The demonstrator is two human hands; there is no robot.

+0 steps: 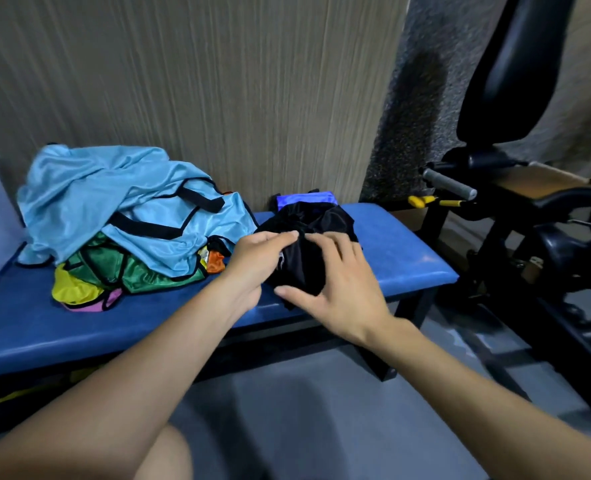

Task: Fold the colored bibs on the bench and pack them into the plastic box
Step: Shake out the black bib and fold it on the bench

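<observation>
A crumpled black bib [316, 220] lies on the right part of the blue padded bench [401, 251]. My left hand [256, 258] pinches its left edge with fingertips and thumb. My right hand [335, 285] lies over the front of the black bib, fingers spread and thumb reaching under the fabric. Left of them sits a heap of bibs: light blue [114, 195] on top, green [131, 268], yellow [69, 289], pink [96, 306] and orange [216, 263] beneath. A bright blue bib [304, 199] peeks out behind the black one. No plastic box is in view.
A wood-grain wall panel [217, 81] stands right behind the bench. Black gym equipment [529, 202] with a grey handle [449, 183] crowds the right side. Grey floor [304, 410] lies in front of the bench, and my knee shows at the bottom left.
</observation>
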